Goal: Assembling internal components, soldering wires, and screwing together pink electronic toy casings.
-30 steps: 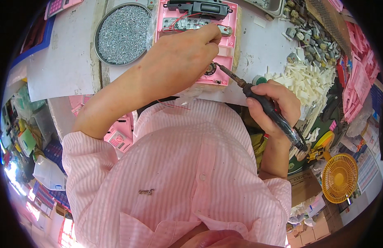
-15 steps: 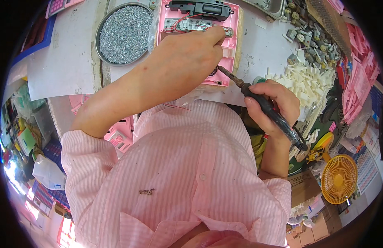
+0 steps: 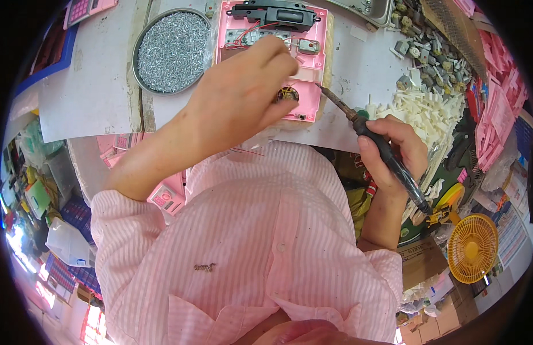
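Observation:
My left hand (image 3: 240, 92) hangs over the left part of an open pink plastic casing (image 3: 310, 104), thumb apart from the bent fingers, with nothing visible between them. The casing holds a black mechanism (image 3: 278, 16) at its far end. Near that lie thin red and green wires (image 3: 243, 38) and a small silver motor (image 3: 308, 46). A dark round part with yellow strands (image 3: 288, 94) shows beside my left thumb. My right hand (image 3: 401, 150) grips the black handle of a soldering iron (image 3: 387, 156), its tip by the casing's right edge.
A round tray of small metal screws (image 3: 173, 52) stands left of the casing. To the right lie piles of white plastic strips (image 3: 424, 115), small motors (image 3: 424, 49) and pink plastic parts (image 3: 496, 109). A metal tray (image 3: 370, 10) is at the back. A yellow fan (image 3: 472, 248) is at lower right.
My left hand has drawn back leftward and its fingers have parted, uncovering the motor and the round part. The soldering iron has shifted right, away from the round part.

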{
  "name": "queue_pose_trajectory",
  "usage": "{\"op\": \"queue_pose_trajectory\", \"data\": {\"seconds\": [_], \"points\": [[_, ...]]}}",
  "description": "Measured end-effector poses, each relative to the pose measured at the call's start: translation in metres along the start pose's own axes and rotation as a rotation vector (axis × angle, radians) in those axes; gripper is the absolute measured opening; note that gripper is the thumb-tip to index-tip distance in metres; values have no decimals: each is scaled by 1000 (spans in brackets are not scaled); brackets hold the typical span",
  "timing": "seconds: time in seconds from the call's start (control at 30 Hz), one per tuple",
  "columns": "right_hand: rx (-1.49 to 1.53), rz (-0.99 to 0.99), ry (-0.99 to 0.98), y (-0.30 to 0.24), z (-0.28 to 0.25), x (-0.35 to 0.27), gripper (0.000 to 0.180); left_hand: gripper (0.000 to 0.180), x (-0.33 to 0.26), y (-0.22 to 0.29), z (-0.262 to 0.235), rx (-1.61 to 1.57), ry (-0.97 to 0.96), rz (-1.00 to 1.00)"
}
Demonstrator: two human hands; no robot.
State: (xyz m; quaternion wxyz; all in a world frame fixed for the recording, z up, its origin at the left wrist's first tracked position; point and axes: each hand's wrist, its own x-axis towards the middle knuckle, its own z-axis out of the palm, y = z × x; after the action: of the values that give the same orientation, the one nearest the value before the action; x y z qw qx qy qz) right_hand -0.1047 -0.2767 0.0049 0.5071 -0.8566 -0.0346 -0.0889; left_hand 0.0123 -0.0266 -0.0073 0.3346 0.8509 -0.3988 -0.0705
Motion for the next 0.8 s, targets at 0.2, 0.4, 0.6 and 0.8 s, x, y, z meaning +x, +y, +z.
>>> {"op": "queue_pose_trajectory", "data": {"seconds": [0.2,0.4,0.6,0.8], "points": [[24,-31,43,3,2,2,25,28,-17,-4,16,-69,119,-43],[41,-64,63,2,0,1,26,18,-2,-8,27,-13,256,171],[93,-64,104,6,-2,-4,26,16,-5,-8,30,-101,204,84],[52,-79,53,0,0,-1,28,15,2,-12,20,72,85,146]]}}
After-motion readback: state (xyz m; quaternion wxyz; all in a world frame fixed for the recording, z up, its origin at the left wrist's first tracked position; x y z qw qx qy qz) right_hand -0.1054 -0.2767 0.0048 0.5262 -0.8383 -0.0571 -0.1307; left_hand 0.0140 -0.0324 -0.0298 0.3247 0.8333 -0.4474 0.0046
